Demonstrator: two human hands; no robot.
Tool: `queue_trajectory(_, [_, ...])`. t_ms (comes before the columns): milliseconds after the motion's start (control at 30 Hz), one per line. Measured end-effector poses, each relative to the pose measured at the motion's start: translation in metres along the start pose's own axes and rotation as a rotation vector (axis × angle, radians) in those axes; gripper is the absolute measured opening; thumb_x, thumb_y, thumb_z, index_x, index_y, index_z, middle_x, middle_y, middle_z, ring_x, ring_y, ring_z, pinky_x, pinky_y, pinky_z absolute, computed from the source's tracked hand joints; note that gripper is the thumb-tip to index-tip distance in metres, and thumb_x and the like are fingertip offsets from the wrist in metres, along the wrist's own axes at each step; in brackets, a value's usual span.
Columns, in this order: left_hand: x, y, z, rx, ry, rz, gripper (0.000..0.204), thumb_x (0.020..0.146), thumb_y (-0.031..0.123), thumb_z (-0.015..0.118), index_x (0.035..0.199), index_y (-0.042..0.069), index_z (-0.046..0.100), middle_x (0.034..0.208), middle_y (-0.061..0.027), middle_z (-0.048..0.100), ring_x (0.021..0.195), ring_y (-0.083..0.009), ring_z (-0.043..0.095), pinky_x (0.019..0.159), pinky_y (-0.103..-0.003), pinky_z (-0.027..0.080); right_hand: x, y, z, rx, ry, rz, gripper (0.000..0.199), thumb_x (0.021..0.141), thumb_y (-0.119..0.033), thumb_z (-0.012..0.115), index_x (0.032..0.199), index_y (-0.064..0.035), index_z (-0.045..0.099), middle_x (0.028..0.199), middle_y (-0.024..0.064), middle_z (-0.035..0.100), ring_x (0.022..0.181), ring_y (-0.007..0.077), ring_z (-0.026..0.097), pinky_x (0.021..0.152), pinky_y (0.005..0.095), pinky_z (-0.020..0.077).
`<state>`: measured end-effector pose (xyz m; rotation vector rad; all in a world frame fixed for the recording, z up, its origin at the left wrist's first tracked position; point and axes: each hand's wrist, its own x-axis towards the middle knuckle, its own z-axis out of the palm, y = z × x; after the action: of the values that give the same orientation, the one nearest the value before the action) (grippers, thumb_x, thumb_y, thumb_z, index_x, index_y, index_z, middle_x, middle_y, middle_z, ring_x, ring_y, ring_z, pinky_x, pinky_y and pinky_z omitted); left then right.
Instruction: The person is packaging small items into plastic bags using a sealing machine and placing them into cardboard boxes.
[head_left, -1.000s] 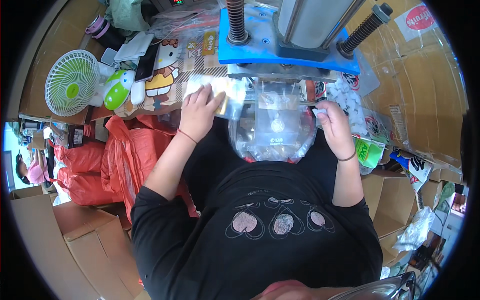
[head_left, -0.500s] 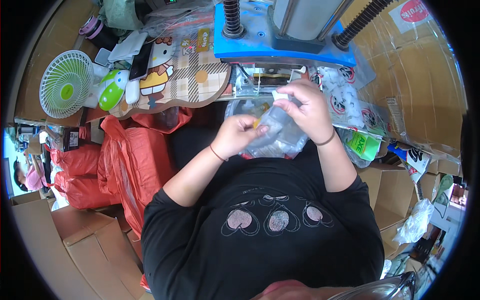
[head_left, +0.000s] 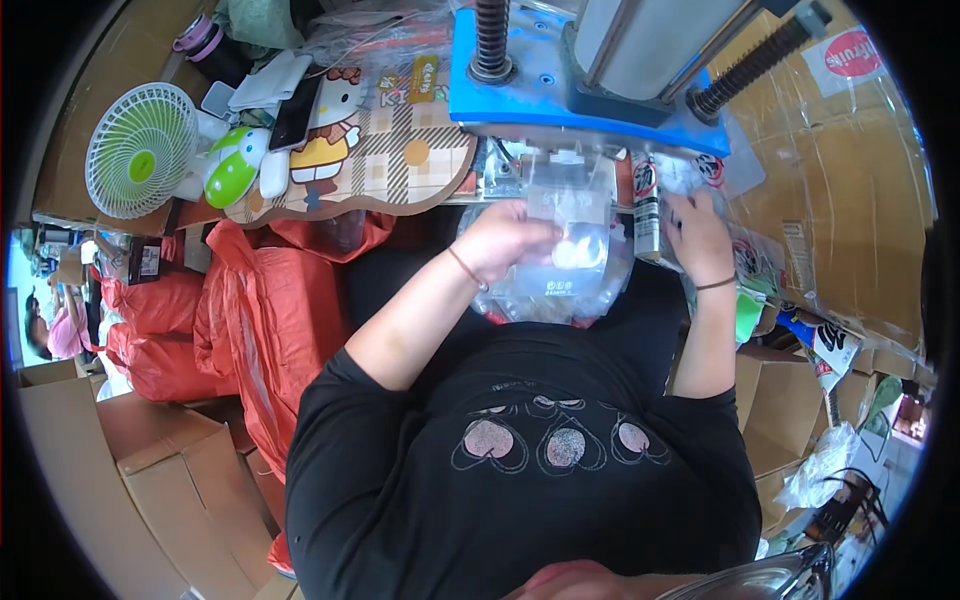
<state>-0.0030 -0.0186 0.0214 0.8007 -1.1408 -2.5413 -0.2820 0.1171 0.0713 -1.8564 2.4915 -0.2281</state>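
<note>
A clear plastic package [head_left: 573, 225] with small white print stands out in front of the press, its near end toward my body. My left hand [head_left: 500, 240] grips its left side between thumb and fingers. Beneath it, over my lap, lies a clear bag [head_left: 612, 280] with several clear plastic pieces in it. To the right, my right hand [head_left: 705, 240] reaches down to the worktop with its fingers apart, at a heap of small white pieces [head_left: 685, 172] on printed plastic film. Whether its fingertips touch a piece is hard to see. Left of that hand is a dark-and-white printed strip [head_left: 647, 215].
A press with a blue plate [head_left: 590, 112] and spring posts stands just beyond my hands. On the left are a patterned board [head_left: 400, 160], a small fan [head_left: 143, 150] and a phone [head_left: 295, 118]. Red bags [head_left: 285, 310] and cardboard boxes [head_left: 200, 500] flank me; a person shows far left.
My right hand has let go of the clear package and moved right to the white pieces. My left hand now holds the package flatter and nearer the press. The view has shifted slightly.
</note>
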Motion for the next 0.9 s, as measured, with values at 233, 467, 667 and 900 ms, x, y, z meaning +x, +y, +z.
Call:
queue_trajectory(233, [0.012, 0.031, -0.06, 0.424, 0.651, 0.51, 0.022, 0.096, 0.014, 0.065, 0.106, 0.0, 0.05, 0.092, -0.013, 0.061, 0.088, -0.0236, 0.069, 0.066, -0.035, 0.056, -0.004, 0.014, 0.039, 0.31, 0.22, 0.036, 0.026, 0.085, -0.002, 0.067, 0.11, -0.0033, 0.062, 0.11, 0.0186, 0.061, 0.105, 0.0413, 0.059, 0.088, 0.0428, 0.0496])
queue_trajectory(467, [0.052, 0.093, -0.191, 1.963, 0.908, 0.483, 0.06, 0.102, 0.048, 0.037, 0.148, 0.011, 0.045, 0.159, -0.0139, 0.036, 0.147, -0.0332, 0.032, 0.118, -0.053, 0.027, 0.002, 0.014, 0.039, 0.324, 0.195, -0.05, 0.026, 0.085, -0.002, 0.067, 0.112, -0.0033, 0.064, 0.109, 0.0178, 0.062, 0.103, 0.0399, 0.06, 0.089, 0.0423, 0.0494])
queue_trajectory(667, [-0.03, 0.039, -0.094, 2.032, 0.692, 0.531, 0.073, 0.087, 0.055, 0.062, 0.145, 0.011, 0.049, 0.153, -0.0181, 0.042, 0.14, -0.0371, 0.04, 0.111, -0.054, 0.032, -0.033, 0.011, 0.007, 0.23, 0.283, 0.013, 0.026, 0.097, -0.012, 0.057, 0.12, -0.0008, 0.063, 0.108, 0.0186, 0.064, 0.1, 0.0373, 0.062, 0.09, 0.0404, 0.0485])
queue_trajectory(900, [-0.058, 0.007, -0.077, 1.61, 0.749, 0.699, 0.025, 0.093, 0.008, 0.066, 0.117, 0.001, 0.066, 0.091, -0.0099, 0.072, 0.093, -0.0253, 0.069, 0.083, -0.036, 0.052, -0.03, -0.052, -0.008, 0.445, 0.284, -0.22, 0.018, 0.097, -0.013, 0.058, 0.107, 0.0008, 0.062, 0.103, 0.0178, 0.065, 0.093, 0.0352, 0.063, 0.084, 0.0409, 0.05])
